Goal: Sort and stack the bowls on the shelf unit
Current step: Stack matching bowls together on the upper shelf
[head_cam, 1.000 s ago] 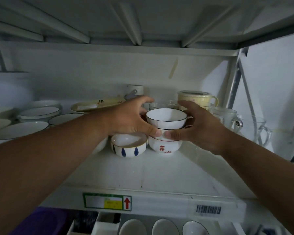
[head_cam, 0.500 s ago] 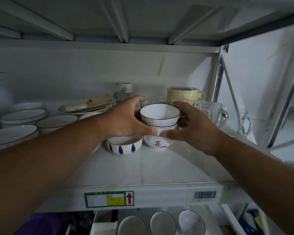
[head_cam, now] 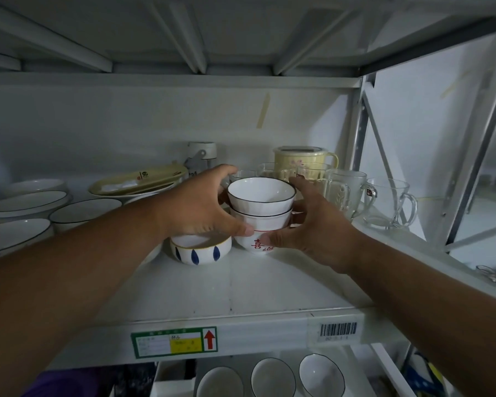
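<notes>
A stack of three small bowls stands on the white shelf. On top is a white black-rimmed bowl, under it a second black-rimmed bowl, and at the bottom a white bowl with red characters. My left hand wraps the stack's left side and my right hand its right side, thumbs at the front. A white bowl with blue leaf marks sits just left of the stack, partly under my left hand.
White plates and shallow bowls fill the shelf's left. A yellow dish, a white bottle, a yellow lidded mug and glass mugs stand behind and right. Black-rimmed bowls sit on the lower shelf.
Both hands stay clasped on the bowl stack. The view has shifted, so the stack sits slightly left in frame and more of the right frame and lower shelf shows.
</notes>
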